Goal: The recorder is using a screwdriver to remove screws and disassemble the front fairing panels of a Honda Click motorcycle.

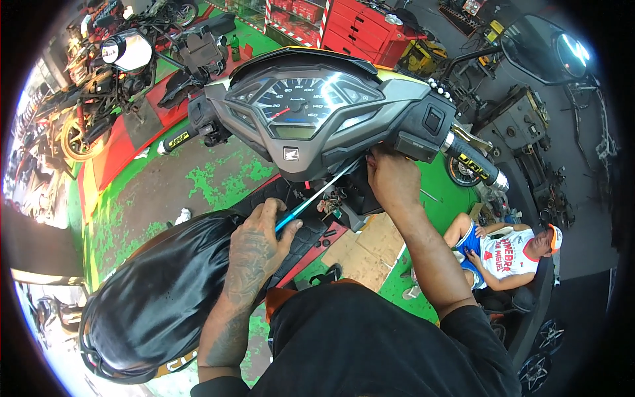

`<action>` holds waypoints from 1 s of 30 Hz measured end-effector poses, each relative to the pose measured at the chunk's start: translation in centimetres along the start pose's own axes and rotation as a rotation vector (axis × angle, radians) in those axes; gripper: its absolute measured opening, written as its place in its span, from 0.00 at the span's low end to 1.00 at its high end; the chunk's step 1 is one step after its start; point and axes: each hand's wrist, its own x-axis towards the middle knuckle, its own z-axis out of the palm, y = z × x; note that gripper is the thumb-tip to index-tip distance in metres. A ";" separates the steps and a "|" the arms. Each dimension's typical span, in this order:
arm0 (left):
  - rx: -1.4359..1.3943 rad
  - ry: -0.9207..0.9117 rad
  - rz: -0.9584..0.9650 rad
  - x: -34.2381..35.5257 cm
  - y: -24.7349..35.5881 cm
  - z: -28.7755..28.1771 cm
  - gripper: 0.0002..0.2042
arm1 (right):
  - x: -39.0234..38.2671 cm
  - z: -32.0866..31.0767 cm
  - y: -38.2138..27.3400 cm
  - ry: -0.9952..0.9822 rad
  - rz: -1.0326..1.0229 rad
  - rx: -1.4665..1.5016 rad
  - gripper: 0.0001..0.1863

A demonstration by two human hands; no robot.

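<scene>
A scooter's grey handlebar cover with its instrument cluster [297,106] stands in front of me. My left hand [256,241] is closed round the blue handle of a long screwdriver [311,200]. Its thin shaft slants up and to the right, and the tip goes out of sight under the cover. My right hand [395,177] reaches up below the right side of the cover, near the switch housing [433,122]. The fingertips there are partly hidden under the edge, so what they grip does not show. Loose wiring [331,204] hangs below the cover.
The black scooter seat [165,284] lies to my left. Flattened cardboard [370,248] covers floor on the right, where a person [503,255] sits. A red tool cabinet [357,30] stands behind the scooter. Another motorcycle [139,73] is at far left. Mirrors and the right grip [473,162] stick out.
</scene>
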 end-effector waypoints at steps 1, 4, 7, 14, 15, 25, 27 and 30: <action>0.030 0.031 0.043 0.0 -0.4 0.2 0.17 | 0.1 0.1 -0.1 0.017 0.014 0.017 0.08; 0.036 0.032 0.053 -0.1 -1.0 0.4 0.17 | 0.5 0.6 -0.4 -0.038 0.074 -0.028 0.07; 0.024 0.043 0.056 -0.2 -1.6 0.3 0.17 | 0.8 0.6 -0.4 -0.018 0.074 0.007 0.07; -0.247 -0.003 -0.024 -2.7 -5.2 0.2 0.15 | 0.3 0.2 -0.4 0.024 0.035 0.104 0.08; -0.242 -0.015 -0.017 -3.4 -6.0 0.7 0.15 | 0.1 0.1 -0.5 -0.003 0.063 0.119 0.07; -0.374 -0.218 0.077 -8.5 -7.0 7.1 0.16 | -7.7 -6.3 2.0 -0.179 -0.165 0.682 0.09; -0.373 -0.258 0.101 -7.4 -5.0 8.8 0.17 | -9.6 -5.9 5.5 -0.209 -0.237 0.812 0.10; -0.306 -0.380 0.156 -5.3 -0.9 12.0 0.14 | -12.8 -3.5 12.8 -0.363 -0.198 1.025 0.10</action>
